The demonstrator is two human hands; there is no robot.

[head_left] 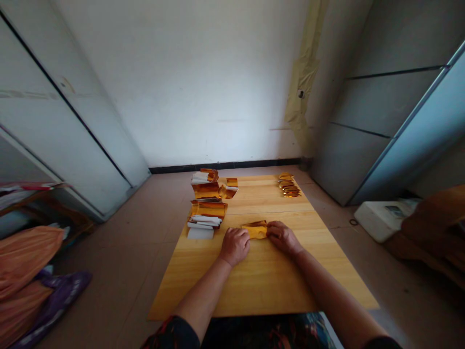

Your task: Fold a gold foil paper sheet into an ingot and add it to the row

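Near the middle of the wooden table, a small piece of gold foil paper (256, 231) lies between my hands, its far edge partly folded up. My left hand (235, 245) has its fingers curled over the left end of the paper. At the right end, my right hand (285, 237) pinches it between thumb and fingers. Stacks of gold foil sheets (209, 209) with white backs stand along the table's left side, with a loose curled sheet (227, 192) beside them. At the far right corner sits a row of folded gold foil pieces (288, 185), nested together.
The wooden table (269, 286) stands on a tiled floor facing a white wall (218, 87). A grey cabinet (366, 97) is at right, near a white box (378, 220). At left are a pale cabinet (72, 121) and orange cloth (29, 261).
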